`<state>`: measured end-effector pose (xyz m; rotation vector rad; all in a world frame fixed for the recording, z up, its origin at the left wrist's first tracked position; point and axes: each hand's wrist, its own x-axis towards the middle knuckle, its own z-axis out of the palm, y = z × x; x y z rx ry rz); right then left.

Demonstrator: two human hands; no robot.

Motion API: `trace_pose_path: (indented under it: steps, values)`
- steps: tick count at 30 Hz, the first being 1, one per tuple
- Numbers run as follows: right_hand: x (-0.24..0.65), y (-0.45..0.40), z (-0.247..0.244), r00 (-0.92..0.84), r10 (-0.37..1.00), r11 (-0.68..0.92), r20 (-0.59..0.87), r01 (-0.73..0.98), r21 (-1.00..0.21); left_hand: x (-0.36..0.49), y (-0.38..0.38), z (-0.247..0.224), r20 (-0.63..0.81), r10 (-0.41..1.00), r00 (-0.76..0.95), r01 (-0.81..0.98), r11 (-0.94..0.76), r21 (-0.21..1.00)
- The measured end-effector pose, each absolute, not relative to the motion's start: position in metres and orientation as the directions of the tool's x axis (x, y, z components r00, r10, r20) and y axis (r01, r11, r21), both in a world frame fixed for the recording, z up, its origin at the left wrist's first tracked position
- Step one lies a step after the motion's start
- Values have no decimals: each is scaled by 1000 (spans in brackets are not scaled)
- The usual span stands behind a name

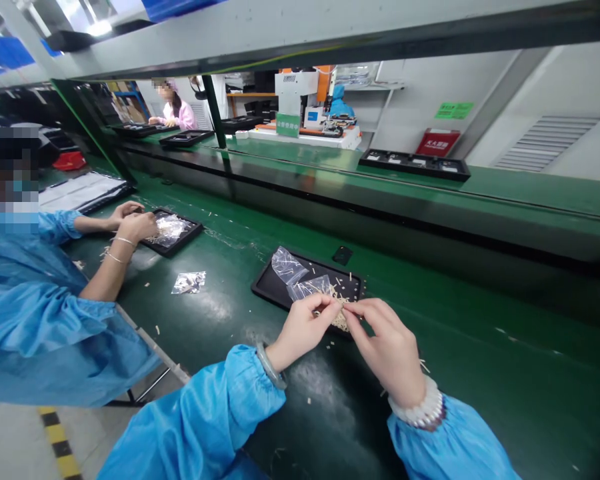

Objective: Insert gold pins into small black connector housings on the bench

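Both hands meet over the near right part of a black tray [267,287] on the green bench. My left hand [306,327] is pinched, thumb against forefinger. Facing it, my right hand [387,343] is pinched too, its fingertips almost touching the left ones. Whatever small thing lies between the fingertips is too small to make out. Under them is a heap of small cream-coloured strips [341,321]. Clear plastic bags [289,266] lie in the tray, left of the heap. Stray bits are scattered round the tray.
A small black flat piece [343,255] lies behind the tray. To the left is a silvery packet [189,283]. A co-worker's hands [136,225] work over another black tray [183,241]. A raised green ledge carries a compartmented tray [414,164]; a shelf beam [300,40] crosses overhead.
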<state>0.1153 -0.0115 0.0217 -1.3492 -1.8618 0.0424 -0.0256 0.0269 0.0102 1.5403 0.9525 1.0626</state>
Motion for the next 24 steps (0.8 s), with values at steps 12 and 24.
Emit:
trace_pose_path:
  steps: [12,24]
  values:
    - [119,-12,23,-153,766,435,625,839,-328,-30,25,7,515,787,340,348,-614,708]
    - [120,-6,20,125,933,239,339,488,-839,-28,23,12,336,904,266,267,-403,875]
